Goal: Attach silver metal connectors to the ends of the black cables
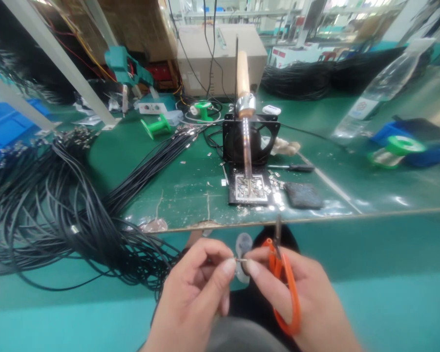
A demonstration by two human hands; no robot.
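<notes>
2 hands in frame, clock centred on where the fingertips meet. Left hand (pixel 201 283) at 8: thumb and index pinching 1 thin piece (pixel 240 260), other fingers curled. Right hand (pixel 293 278) at 4: thumb and index pinching the same piece from the other end, plus 1 pair of orange-handled scissors (pixel 295 305) retained in the grip, blades up toward 1. Thin piece sits at clock centre, between the two hands, just off the bench edge; too small to tell what it is.

Bench (pixel 190 195):
- 1 soldering iron (pixel 243 73) at 12, wooden handle up, tip down over 1 small tray (pixel 236 188) of loose bits, too many to count.
- 1 black fan frame (pixel 229 142) at 12, behind the iron shaft.
- 2 cable bundles: large one (pixel 76 205) between 9 and 10, hanging over the edge; slimmer one (pixel 150 161) between 10 and 11.
- 3 green spools: 11 (pixel 156 127), between 11 and 12 (pixel 203 110), 2 (pixel 399 145).
- 1 dark block (pixel 303 195) between 1 and 2; 1 black-handled tool (pixel 302 167) at 1, just beyond it.
- 1 clear bottle (pixel 383 90) between 1 and 2, tilted in view.
- 1 cardboard box (pixel 223 63) at 12, far side.
</notes>
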